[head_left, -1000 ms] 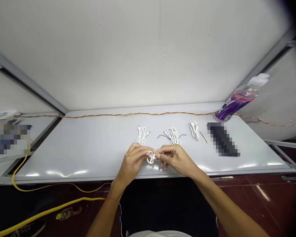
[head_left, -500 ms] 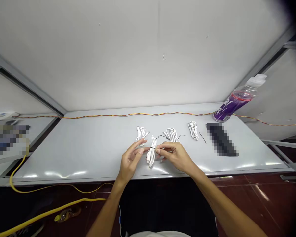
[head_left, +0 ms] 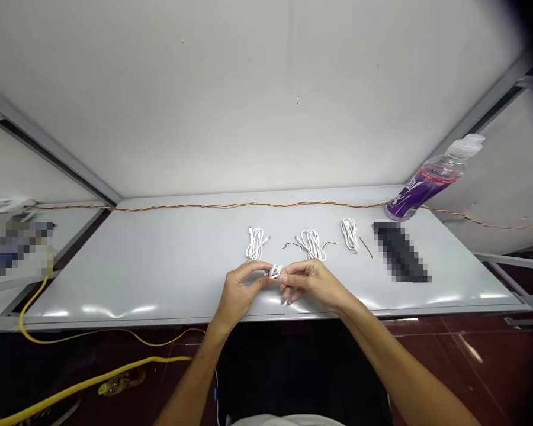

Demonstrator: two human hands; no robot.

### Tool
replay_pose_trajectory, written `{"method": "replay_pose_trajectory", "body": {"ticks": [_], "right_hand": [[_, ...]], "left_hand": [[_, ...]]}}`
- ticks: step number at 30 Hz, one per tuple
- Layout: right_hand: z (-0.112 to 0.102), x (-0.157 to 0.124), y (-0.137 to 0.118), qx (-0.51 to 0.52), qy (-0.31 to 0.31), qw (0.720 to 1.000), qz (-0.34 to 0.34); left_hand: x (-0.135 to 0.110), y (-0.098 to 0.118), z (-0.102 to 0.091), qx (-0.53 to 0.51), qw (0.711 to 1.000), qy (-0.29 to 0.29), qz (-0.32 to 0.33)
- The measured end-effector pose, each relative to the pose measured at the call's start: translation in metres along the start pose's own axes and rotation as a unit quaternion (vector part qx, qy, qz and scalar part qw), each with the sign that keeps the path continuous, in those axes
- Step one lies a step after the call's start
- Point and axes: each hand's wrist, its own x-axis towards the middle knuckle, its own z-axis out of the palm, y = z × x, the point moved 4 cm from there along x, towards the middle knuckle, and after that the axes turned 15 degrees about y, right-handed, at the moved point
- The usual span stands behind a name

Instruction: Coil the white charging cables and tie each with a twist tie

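Pinching a small white cable bundle between them, the left hand and right hand hover just above the near edge of the tabletop, fingers closed on its two sides. Holding the loops snug and even should stop them springing loose. Three more coiled cables lie just behind.

The left forearm and the right forearm are seen bare, unsleeved all the way to the left hand and the right hand. A strip of pale garment (white or light grey, its kind not to be told) is shown at the bottom edge between the arms.
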Motion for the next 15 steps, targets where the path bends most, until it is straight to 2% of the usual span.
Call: {"method": "replay_pose_trajectory", "body": {"ticks": [2, 7, 15], "right_hand": [[-0.001, 0.000, 0.000, 0.022, -0.020, 0.999, 0.025], [-0.001, -0.001, -0.003, 0.017, -0.045, 0.999, 0.012], [-0.001, 0.001, -0.006, -0.007, 0.006, 0.998, -0.064]], "left_hand": [[-0.001, -0.001, 0.000, -0.004, 1.000, 0.005, 0.000], [-0.001, -0.013, -0.002, -0.049, 0.995, 0.022, -0.083], [0.002, -0.013, -0.002, -0.099, 0.986, 0.011, -0.133]]}}
